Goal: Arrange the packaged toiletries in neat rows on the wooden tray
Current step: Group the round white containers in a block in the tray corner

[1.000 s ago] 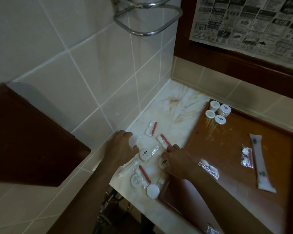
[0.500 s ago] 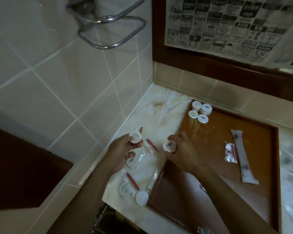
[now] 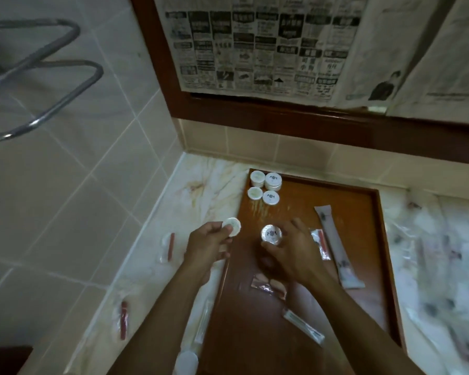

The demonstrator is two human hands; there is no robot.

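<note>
A wooden tray (image 3: 363, 239) lies on the marble counter. Several round white soap packs (image 3: 266, 187) sit clustered at its far left corner. My left hand (image 3: 209, 244) holds a round white pack (image 3: 232, 226) over the tray's left edge. My right hand (image 3: 293, 250) grips another round pack (image 3: 271, 234) above the tray's left half. On the tray also lie a long white tube packet (image 3: 336, 244), a small red-and-clear sachet (image 3: 321, 243), a foil sachet (image 3: 268, 288) and a slim wrapped stick (image 3: 303, 326).
Loose packets lie on the marble counter (image 3: 201, 190) left of the tray: two red-striped sachets (image 3: 169, 246) (image 3: 123, 320), a slim wrapped stick (image 3: 203, 323) and a round pack (image 3: 186, 362) at the front edge. Tiled wall at left, newspaper-covered mirror behind.
Both hands lifted round packs off the counter and carried them right, toward and over the tray. The view swung right and downward onto the tray.
</note>
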